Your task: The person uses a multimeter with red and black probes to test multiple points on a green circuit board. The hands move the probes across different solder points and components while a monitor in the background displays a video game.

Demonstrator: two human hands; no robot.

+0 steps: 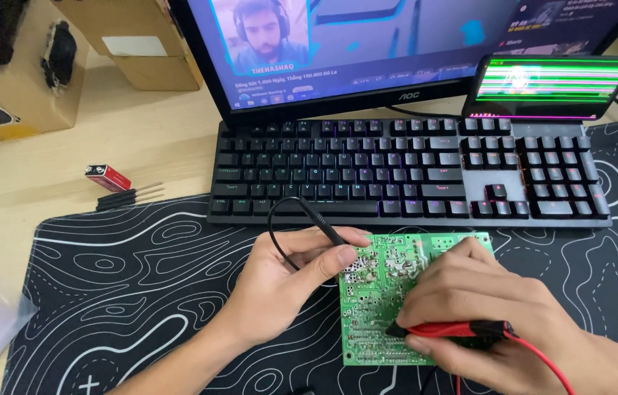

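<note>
A green circuit board (pixel 378 307) lies solder side up on a black desk mat (pixel 141 292) with white contour lines. My left hand (pixel 287 281) pinches a black test probe (pixel 321 225) and holds its tip at the board's upper left part; its black lead loops up toward the keyboard. My right hand (pixel 484 307) rests on the board's right side and grips a red test probe (pixel 455 329), its tip touching the board's lower middle. The red lead runs off to the lower right.
A black keyboard (pixel 404 172) sits just beyond the board, with a monitor (pixel 367 44) and a small glitching screen (pixel 554 82) behind it. Left of the keyboard lie a red battery (pixel 107 177) and small screwdrivers (pixel 130 197). Cardboard boxes (pixel 9 66) stand at the back left.
</note>
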